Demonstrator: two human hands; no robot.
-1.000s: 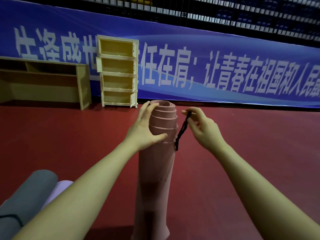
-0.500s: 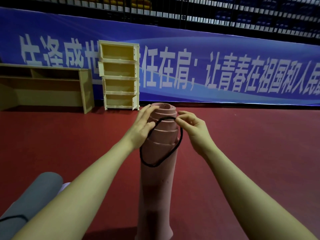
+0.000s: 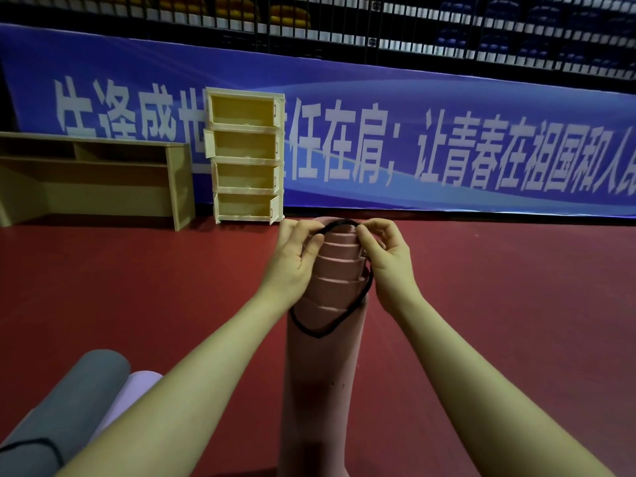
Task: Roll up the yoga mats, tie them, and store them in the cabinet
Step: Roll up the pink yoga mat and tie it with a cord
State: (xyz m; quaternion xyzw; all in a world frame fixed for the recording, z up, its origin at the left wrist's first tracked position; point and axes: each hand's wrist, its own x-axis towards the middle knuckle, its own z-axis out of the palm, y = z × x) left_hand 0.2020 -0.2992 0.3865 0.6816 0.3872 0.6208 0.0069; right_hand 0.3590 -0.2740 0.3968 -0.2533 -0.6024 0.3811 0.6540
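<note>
A rolled pink yoga mat (image 3: 321, 373) stands upright on the red floor in front of me, its top end telescoped into steps. A black elastic loop (image 3: 330, 325) hangs around that top end. My left hand (image 3: 296, 259) pinches the loop at the mat's upper left. My right hand (image 3: 385, 256) pinches it at the upper right. A pale yellow cabinet (image 3: 246, 158) with several open compartments stands against the banner behind.
A rolled grey mat (image 3: 55, 414) with a black band lies at the lower left, beside a rolled lilac mat (image 3: 134, 390). A low wooden shelf unit (image 3: 96, 180) stands left of the cabinet. A blue banner (image 3: 447, 139) and a railing close off the back.
My right hand brought the dangling loop over the mat's top. Both hands now hold it stretched over the top end, and it has slid lower around the roll.
</note>
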